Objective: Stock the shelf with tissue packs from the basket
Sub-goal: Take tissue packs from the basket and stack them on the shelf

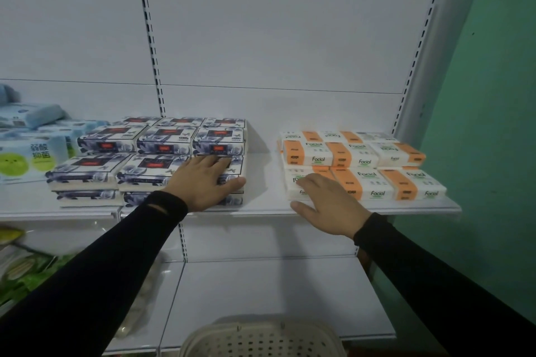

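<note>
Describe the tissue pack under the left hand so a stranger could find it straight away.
Start at the white metal shelf and go to the block of navy-and-white floral tissue packs left of the bare gap. The pack is the front right one on top of its stack, at the gap's edge. Only it has the left hand resting flat on it; the orange-and-white packs lie across the gap.

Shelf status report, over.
Left hand flat on blue-patterned tissue packs. Right hand open at orange packs. Basket below. Nothing in the way.

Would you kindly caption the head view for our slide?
Left hand rests on blue floral tissue packs, right hand touches orange packs; basket below.
</note>
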A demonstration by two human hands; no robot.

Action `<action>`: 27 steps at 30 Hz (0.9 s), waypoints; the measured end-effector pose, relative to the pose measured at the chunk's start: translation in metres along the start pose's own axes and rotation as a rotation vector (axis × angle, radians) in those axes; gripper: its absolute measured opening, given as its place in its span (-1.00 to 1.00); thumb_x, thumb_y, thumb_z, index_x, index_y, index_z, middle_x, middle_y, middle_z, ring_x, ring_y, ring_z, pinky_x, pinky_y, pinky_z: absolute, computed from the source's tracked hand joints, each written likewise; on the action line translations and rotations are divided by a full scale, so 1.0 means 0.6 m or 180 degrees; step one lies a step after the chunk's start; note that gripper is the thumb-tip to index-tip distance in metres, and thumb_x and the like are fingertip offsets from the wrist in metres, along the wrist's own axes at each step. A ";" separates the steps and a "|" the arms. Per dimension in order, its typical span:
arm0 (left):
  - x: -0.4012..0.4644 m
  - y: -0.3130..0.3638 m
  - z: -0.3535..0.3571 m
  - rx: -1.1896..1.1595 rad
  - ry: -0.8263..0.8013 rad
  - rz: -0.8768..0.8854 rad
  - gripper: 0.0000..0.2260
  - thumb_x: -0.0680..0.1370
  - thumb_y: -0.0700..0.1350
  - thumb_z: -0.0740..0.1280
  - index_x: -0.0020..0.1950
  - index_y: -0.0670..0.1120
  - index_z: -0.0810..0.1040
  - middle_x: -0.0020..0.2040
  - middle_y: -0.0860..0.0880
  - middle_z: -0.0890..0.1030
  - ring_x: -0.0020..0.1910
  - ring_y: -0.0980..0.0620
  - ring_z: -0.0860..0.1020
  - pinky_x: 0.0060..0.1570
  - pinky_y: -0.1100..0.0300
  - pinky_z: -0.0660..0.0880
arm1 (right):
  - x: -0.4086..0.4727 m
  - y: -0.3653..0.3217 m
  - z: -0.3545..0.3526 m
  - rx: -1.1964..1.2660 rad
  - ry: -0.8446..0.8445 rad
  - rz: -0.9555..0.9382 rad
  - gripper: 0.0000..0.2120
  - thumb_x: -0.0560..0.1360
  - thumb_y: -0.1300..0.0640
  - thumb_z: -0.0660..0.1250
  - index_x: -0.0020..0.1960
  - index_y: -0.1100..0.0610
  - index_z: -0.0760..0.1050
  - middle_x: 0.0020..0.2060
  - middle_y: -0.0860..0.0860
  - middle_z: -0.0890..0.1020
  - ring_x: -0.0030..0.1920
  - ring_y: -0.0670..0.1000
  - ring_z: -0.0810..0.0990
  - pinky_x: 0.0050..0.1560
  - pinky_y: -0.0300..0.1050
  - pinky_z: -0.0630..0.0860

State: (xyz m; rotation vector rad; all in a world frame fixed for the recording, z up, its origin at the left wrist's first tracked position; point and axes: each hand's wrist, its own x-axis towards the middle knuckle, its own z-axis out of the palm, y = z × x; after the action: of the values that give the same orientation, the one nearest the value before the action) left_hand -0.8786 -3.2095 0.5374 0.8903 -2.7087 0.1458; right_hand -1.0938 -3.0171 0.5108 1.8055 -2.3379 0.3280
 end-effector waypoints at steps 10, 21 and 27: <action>0.001 -0.001 -0.005 -0.0070 -0.0046 0.0022 0.02 0.28 0.58 -0.32 0.54 0.02 0.20 0.51 -0.04 0.29 0.48 -0.08 0.22 0.45 -0.04 0.16 | 0.004 0.016 -0.004 0.0210 -0.0093 0.0083 -0.42 0.60 -0.20 0.14 0.49 0.10 0.26 0.38 0.08 0.35 0.35 0.12 0.35 0.39 0.01 0.28; -0.073 0.049 -0.021 -0.0906 0.0650 0.0395 -0.41 0.59 0.27 0.12 0.48 -0.07 0.35 0.45 -0.07 0.39 0.42 -0.04 0.33 0.37 0.05 0.25 | -0.085 -0.014 0.039 0.0820 0.0981 -0.0504 -0.51 0.57 -0.11 0.22 0.35 0.20 0.47 0.32 0.14 0.46 0.34 0.00 0.38 0.36 -0.40 0.15; -0.162 0.084 0.064 -0.1473 0.0282 0.0519 -0.46 0.58 0.24 0.15 0.45 -0.05 0.40 0.39 -0.03 0.46 0.36 0.04 0.40 0.31 0.23 0.29 | -0.150 -0.030 0.126 0.1187 0.0454 -0.0408 -0.49 0.58 -0.18 0.17 0.39 0.11 0.43 0.36 0.05 0.41 0.35 -0.11 0.33 0.27 -0.52 0.10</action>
State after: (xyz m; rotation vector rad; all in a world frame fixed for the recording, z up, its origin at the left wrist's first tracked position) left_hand -0.8428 -3.1208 0.4712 0.5139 -2.5651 -0.3846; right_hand -1.0534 -2.9588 0.4156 1.9993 -2.1591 0.8926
